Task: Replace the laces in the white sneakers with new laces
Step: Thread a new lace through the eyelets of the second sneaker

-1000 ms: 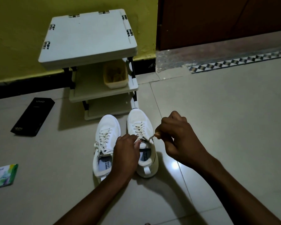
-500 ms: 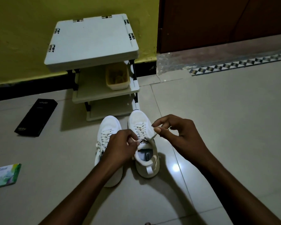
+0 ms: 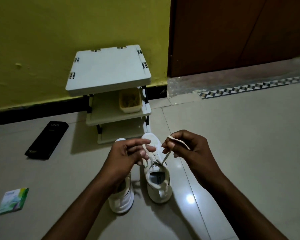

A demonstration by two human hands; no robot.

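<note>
wall [image 3: 76,32]: yellow, black skirting [image 3: 33,111]
door [image 3: 232,32]: brown, at right
floor [image 3: 241,144]: pale glossy tiles, patterned border [image 3: 249,87]
shelf [image 3: 107,70]: white, three tiers, against wall

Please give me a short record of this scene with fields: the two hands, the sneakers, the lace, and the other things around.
Left hand: pinches one end of the lace
Right hand: pinches the other end, raised above the shoe
Right sneaker: lace untied, threaded through its eyelets
Left sneaker: partly hidden under the left forearm
Floor: black box and green packet lie to the left
Shelf rack: behind the sneakers, a yellow tub on its middle shelf
</note>
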